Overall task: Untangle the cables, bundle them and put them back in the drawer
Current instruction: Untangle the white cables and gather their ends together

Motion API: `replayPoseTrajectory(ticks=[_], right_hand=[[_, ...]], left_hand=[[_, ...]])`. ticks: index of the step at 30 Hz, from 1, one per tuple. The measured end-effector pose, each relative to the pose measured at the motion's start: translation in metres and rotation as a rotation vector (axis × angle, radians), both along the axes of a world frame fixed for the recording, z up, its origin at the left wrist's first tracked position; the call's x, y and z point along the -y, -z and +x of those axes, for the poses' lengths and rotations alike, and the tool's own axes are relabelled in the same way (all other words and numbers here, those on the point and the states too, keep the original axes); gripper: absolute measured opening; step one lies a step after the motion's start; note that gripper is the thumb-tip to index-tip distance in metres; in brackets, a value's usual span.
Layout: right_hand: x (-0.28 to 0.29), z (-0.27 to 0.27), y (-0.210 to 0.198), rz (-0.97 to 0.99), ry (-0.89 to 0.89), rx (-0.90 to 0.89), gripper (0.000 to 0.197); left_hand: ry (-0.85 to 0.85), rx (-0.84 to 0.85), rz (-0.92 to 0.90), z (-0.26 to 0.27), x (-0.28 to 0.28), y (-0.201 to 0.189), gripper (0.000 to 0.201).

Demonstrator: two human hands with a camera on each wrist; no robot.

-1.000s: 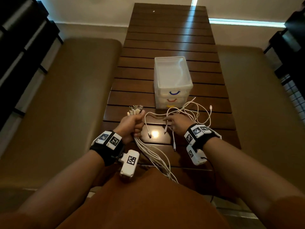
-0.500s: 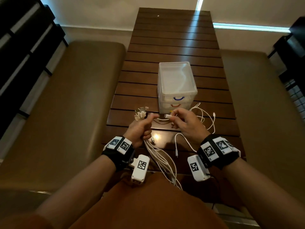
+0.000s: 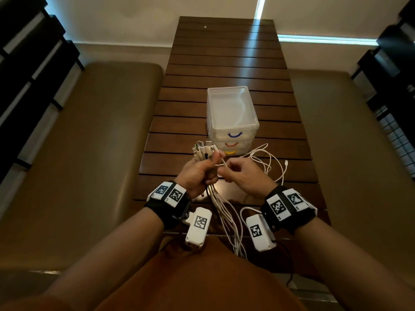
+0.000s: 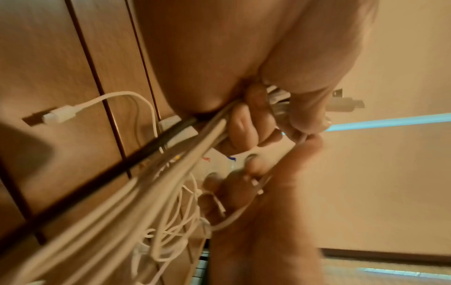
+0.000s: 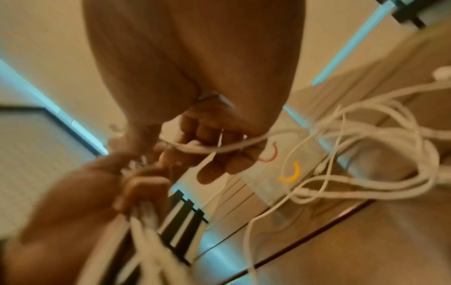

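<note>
My left hand (image 3: 197, 171) grips a bunch of white cables (image 3: 221, 205) in a fist, their plug ends (image 3: 203, 150) fanning out above it and the strands hanging toward my lap. My right hand (image 3: 240, 173) sits right beside it and pinches one thin white cable (image 3: 222, 163) at the left thumb. The left wrist view shows my left fingers (image 4: 246, 125) wrapped round the cables (image 4: 156, 183). In the blurred right wrist view my right fingers (image 5: 207, 138) curl on a cable (image 5: 219, 149). Loose cable loops (image 3: 269, 162) lie on the table to the right.
A clear plastic drawer unit (image 3: 232, 113) with blue, red and yellow handles stands just beyond my hands, all drawers pushed in. The dark slatted wooden table (image 3: 224, 63) runs away from me. Brown padded benches (image 3: 89, 142) flank it on both sides.
My right hand lifted off the loose cables on the table, carried one cable end left and now meets my left fist. My left hand has risen slightly with its bunch.
</note>
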State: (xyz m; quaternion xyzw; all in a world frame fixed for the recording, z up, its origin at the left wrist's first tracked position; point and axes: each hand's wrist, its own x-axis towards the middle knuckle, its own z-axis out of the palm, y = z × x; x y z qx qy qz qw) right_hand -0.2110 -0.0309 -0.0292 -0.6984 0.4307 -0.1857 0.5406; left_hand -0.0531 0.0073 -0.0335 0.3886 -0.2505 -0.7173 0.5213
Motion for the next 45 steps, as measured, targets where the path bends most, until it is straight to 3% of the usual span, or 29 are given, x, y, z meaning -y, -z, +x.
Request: replayPoseTrajectory(ticks=[2, 6, 8, 11, 14, 16, 19, 22, 25, 29, 31, 39, 45], right_hand=[[0.002, -0.012, 0.007, -0.111, 0.020, -0.129, 0.028], [0.016, -0.047, 0.016, -0.133, 0.399, -0.129, 0.035], [0.027, -0.065, 0.019, -0.194, 0.466, -0.258, 0.045], [0.033, -0.076, 0.016, -0.398, 0.401, -0.679, 0.062], [0.031, -0.072, -0.007, -0.338, 0.404, -0.863, 0.060], [0.032, -0.068, -0.023, -0.262, 0.374, -0.755, 0.065], [0.030, -0.060, -0.039, -0.161, 0.352, -0.226, 0.057], [0.017, -0.051, -0.066, -0.124, 0.280, 0.140, 0.055], [0.011, -0.043, -0.084, -0.228, 0.228, 0.242, 0.047], [0.015, -0.049, -0.097, -0.372, 0.449, 0.411, 0.018], [0.020, -0.060, -0.105, -0.438, 0.471, 0.468, 0.015], [0.011, -0.077, -0.098, -0.237, 0.392, 0.493, 0.016], [0.012, -0.075, -0.088, -0.204, 0.368, 0.565, 0.015]], left_hand=[[-0.042, -0.152, -0.054, 0.000, 0.002, -0.007, 0.020], [0.003, -0.412, -0.203, 0.008, 0.003, -0.037, 0.017], [0.052, -0.441, -0.254, 0.013, 0.006, -0.048, 0.017], [0.096, -0.443, -0.233, 0.016, 0.012, -0.053, 0.023], [0.116, -0.362, -0.152, 0.009, 0.015, -0.051, 0.032], [0.102, -0.208, -0.097, 0.001, 0.015, -0.053, 0.033], [0.090, 0.106, -0.003, -0.014, 0.018, -0.051, 0.024], [0.145, 0.132, 0.095, -0.026, 0.025, -0.043, 0.029], [0.301, 0.174, 0.098, -0.036, 0.028, -0.041, 0.018], [0.421, 0.284, 0.039, -0.039, 0.024, -0.037, 0.029], [0.408, 0.301, 0.052, -0.034, 0.022, -0.032, 0.026], [0.342, 0.234, 0.116, -0.047, 0.029, -0.026, 0.036], [0.365, 0.496, 0.377, -0.072, 0.032, -0.014, 0.028]])
